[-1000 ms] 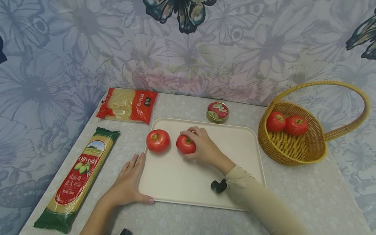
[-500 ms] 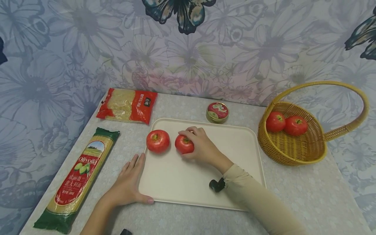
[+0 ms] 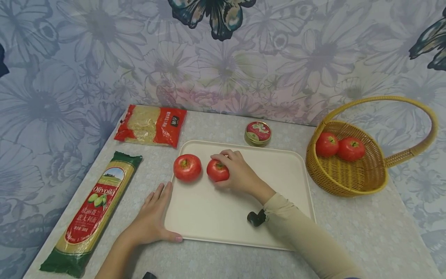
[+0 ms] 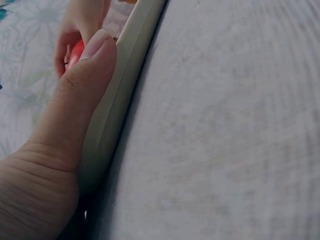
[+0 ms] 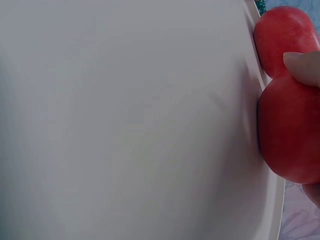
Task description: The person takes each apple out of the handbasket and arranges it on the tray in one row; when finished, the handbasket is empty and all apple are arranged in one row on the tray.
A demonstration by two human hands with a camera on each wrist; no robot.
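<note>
Resting at the tray's front left corner, my left hand (image 3: 151, 217) has its fingers spread along the left side and its thumb (image 4: 92, 65) against the front rim. On the cream tray (image 3: 209, 217), my right hand (image 3: 240, 174) grips a red apple (image 3: 217, 171) between thumb and fingers, which cover its right side. A second red apple (image 3: 187, 167) sits just left of it, near the tray's left edge, with a small gap between them. In the right wrist view the held apple (image 5: 292, 127) overlaps the other apple (image 5: 282, 37).
A yellow wicker basket (image 3: 331, 182) with a tall handle stands to the right, holding two red apples (image 3: 351, 149). Behind the tray is a round red-lidded tin (image 3: 258, 133). On the left lie a red pasta bag (image 3: 151, 124) and a long spaghetti packet (image 3: 94, 213).
My right hand has shifted slightly left with the apple in its grip, bringing it a little closer to the other apple. My left hand has stayed in place.
</note>
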